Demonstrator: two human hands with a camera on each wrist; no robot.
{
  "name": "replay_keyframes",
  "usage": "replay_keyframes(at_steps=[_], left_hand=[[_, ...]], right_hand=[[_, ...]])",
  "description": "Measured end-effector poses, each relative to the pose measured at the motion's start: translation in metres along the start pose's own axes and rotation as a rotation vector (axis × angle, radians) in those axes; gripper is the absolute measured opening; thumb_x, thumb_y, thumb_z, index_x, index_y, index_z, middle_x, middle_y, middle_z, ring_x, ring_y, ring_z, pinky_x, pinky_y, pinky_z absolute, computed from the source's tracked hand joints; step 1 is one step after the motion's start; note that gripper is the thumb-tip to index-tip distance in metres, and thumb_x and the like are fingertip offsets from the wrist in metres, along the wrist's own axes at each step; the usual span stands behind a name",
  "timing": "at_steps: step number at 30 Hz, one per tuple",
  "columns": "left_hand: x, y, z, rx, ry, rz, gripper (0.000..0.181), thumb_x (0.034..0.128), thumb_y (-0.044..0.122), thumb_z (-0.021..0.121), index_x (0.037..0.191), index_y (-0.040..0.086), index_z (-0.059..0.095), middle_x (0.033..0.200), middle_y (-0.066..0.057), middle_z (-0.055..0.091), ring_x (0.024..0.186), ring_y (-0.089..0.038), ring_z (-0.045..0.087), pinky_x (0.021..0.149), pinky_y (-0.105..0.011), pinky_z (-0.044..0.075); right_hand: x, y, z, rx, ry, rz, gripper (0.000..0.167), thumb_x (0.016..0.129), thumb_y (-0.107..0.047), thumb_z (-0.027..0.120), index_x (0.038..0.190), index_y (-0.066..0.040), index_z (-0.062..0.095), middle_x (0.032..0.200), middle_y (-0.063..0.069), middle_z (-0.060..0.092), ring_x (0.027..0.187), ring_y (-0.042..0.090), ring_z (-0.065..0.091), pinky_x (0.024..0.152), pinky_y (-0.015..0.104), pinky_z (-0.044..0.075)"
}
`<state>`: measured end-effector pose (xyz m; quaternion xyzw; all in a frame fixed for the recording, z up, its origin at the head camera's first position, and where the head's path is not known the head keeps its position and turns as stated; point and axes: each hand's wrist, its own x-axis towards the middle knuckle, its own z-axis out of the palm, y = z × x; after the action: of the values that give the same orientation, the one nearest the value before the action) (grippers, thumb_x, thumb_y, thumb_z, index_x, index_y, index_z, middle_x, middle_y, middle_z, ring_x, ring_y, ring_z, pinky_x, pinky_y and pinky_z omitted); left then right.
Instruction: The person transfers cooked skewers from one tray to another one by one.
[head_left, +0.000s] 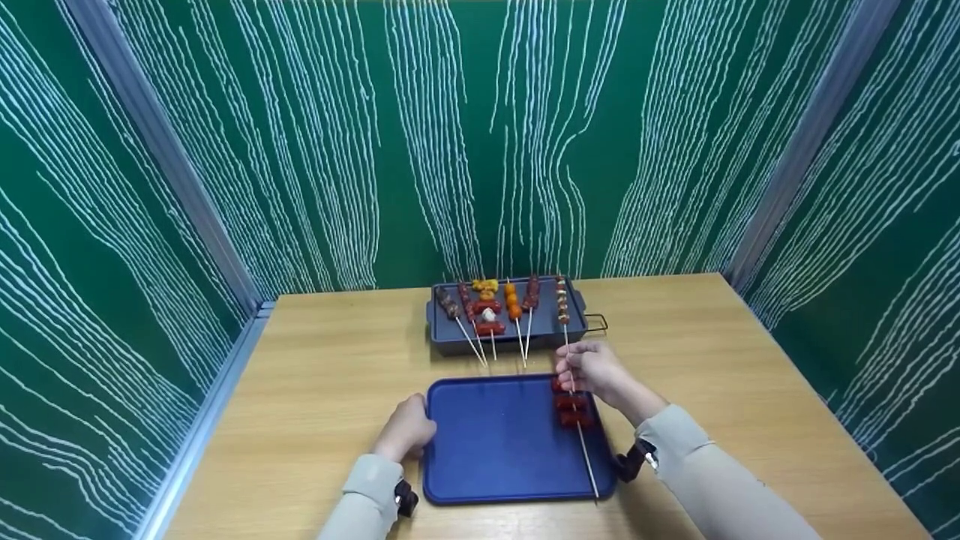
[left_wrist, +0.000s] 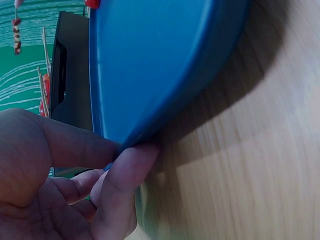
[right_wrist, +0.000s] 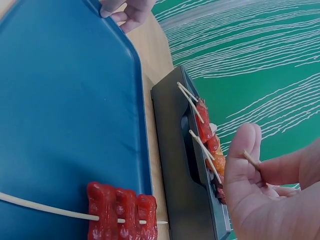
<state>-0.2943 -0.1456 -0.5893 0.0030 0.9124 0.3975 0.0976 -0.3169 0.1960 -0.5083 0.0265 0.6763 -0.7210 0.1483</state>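
Observation:
My left hand (head_left: 409, 427) pinches the left rim of a blue tray (head_left: 510, 450) between thumb and fingers; the left wrist view shows this grip at a corner. My right hand (head_left: 592, 371) pinches the bare stick end of a skewer (head_left: 562, 300) with small red-brown and pale pieces. That skewer's food is over the right side of a dark grill box (head_left: 457, 345). Below the right hand, a skewer of red pieces (head_left: 574, 420) lies along the tray's right side, its stick pointing toward the front. The right hand partly hides its far end.
On the grill box lie several other skewers, among them an orange-ball skewer (head_left: 513, 300) and one with mixed pieces (head_left: 489, 315), sticks jutting frontward. A wire handle (head_left: 596, 322) sticks out at its right. Green walls (head_left: 480, 150) with white lines surround the wooden table (head_left: 315, 360).

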Motion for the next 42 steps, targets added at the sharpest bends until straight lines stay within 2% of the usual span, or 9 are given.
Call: replay_keyframes(at_steps=[11,20,32,42], left_hand=[[-0.002,0.000,0.000,-0.016,-0.002,-0.002,0.012,0.0875,-0.005,0.052,0.097,0.000,0.057,0.087,-0.015,0.060,0.052,-0.020,0.057,0.038,-0.030,0.054],[-0.002,-0.002,0.001,-0.016,0.000,0.011,0.015,0.0881,-0.004,0.054,0.102,-0.004,0.058,0.088,-0.016,0.059,0.051,-0.020,0.057,0.038,-0.029,0.052],[-0.003,0.000,0.000,-0.018,0.002,0.007,0.012,0.0876,-0.004,0.054,0.099,-0.002,0.057,0.087,-0.015,0.059,0.049,-0.019,0.055,0.037,-0.028,0.051],[-0.001,0.000,0.000,0.009,-0.015,-0.003,0.011,0.0874,-0.005,0.051,0.096,0.002,0.054,0.086,-0.016,0.059,0.047,-0.019,0.056,0.037,-0.027,0.048]], right_hand=[[-0.002,0.007,0.000,-0.004,0.008,0.032,0.018,0.106,0.008,0.039,0.117,0.004,0.052,0.080,0.004,0.066,0.066,0.012,0.065,0.061,0.023,0.061],[-0.008,0.011,-0.001,-0.011,-0.014,0.029,0.018,0.108,0.007,0.038,0.119,0.004,0.052,0.081,0.004,0.067,0.067,0.011,0.066,0.061,0.024,0.062],[-0.018,0.017,-0.002,-0.022,-0.036,0.040,0.020,0.108,0.006,0.037,0.117,0.001,0.055,0.081,0.004,0.069,0.067,0.012,0.068,0.063,0.025,0.062],[-0.023,0.028,-0.004,-0.036,-0.022,0.055,0.019,0.108,0.005,0.041,0.121,0.006,0.054,0.084,0.005,0.070,0.070,0.012,0.069,0.066,0.026,0.064]])
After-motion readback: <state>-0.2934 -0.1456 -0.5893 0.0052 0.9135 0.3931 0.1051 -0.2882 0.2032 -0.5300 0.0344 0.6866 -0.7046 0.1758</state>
